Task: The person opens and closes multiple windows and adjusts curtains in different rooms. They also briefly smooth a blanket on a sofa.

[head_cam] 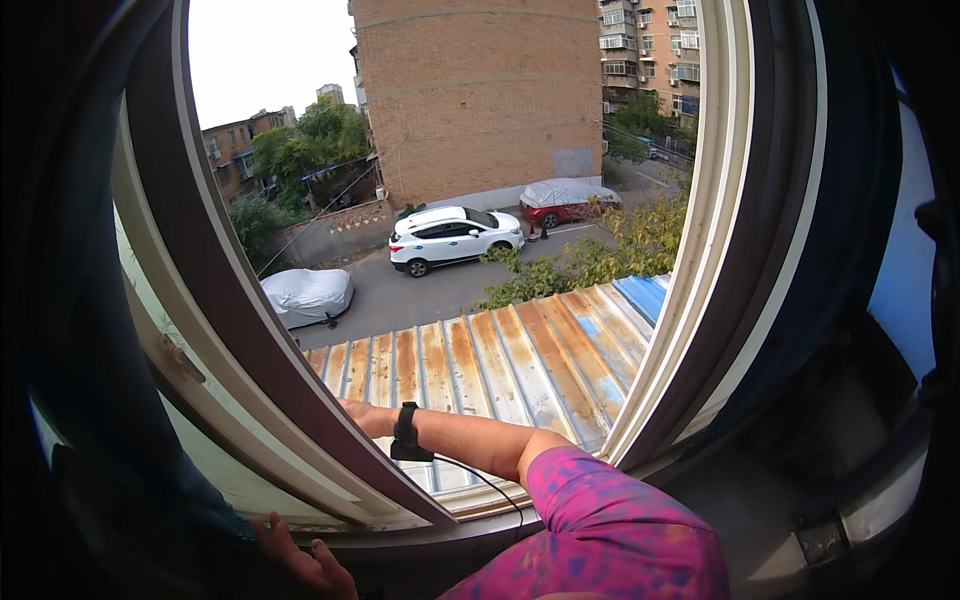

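My right arm, in a pink patterned sleeve, reaches out through the open window and bends left around the sash. My right hand (369, 418) is outside, beyond the dark maroon edge of the window sash (236, 300). That edge hides its fingers, so what they touch or hold cannot be seen. A black wrist strap (406, 427) with a small box is on that wrist, and a thin black cable (491, 481) runs from it. Low on the left, inside, my left hand (307, 561) has its fingers spread and holds nothing, beside a dark blue cloth (196, 480).
A latch (180, 356) sits on the pale inner frame at left. The window's right jamb (716, 225) bounds the opening. Just below outside lies a rusty corrugated metal roof (480, 360). Farther down are a white car (454, 238), a covered car (311, 292) and a brick building (480, 97).
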Demonstrator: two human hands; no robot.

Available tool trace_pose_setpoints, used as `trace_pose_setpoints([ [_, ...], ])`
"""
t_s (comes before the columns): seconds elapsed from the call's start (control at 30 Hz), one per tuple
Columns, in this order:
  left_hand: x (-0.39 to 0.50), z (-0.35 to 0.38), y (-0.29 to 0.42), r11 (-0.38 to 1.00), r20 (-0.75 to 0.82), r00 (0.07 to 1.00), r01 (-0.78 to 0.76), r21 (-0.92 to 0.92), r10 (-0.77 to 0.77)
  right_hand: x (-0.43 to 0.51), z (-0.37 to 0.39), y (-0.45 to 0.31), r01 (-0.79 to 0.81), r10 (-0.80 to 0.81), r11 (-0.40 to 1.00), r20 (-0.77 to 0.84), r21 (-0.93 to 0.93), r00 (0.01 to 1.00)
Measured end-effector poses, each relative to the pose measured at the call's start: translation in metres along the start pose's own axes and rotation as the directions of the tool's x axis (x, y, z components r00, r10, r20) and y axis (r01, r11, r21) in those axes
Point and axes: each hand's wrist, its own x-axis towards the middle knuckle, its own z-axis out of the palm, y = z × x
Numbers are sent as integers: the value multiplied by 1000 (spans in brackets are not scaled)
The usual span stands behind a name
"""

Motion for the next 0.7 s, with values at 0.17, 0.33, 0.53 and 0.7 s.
trace_pose_setpoints([
  [0.17, -19, -22, -54, 999, -129, 991, 24, 29, -20, 34, 22, 6, -123, 124, 992, 54, -15, 991],
  [0.33, -24, -29, -90, 874, -75, 926, -319, 368, 370, 63, 35, 21, -124, 120, 991, 89, 41, 989],
  [0.53, -22, -29, -46, 949, -59, 996, -50, 312, 72, 78, 31, 33, -105, 93, 989, 117, 105, 989],
  [0.7, -20, -12, 6, 952, -71, 954, 297, 80, -292, 82, 26, 38, -79, 58, 984, 130, 162, 990],
])
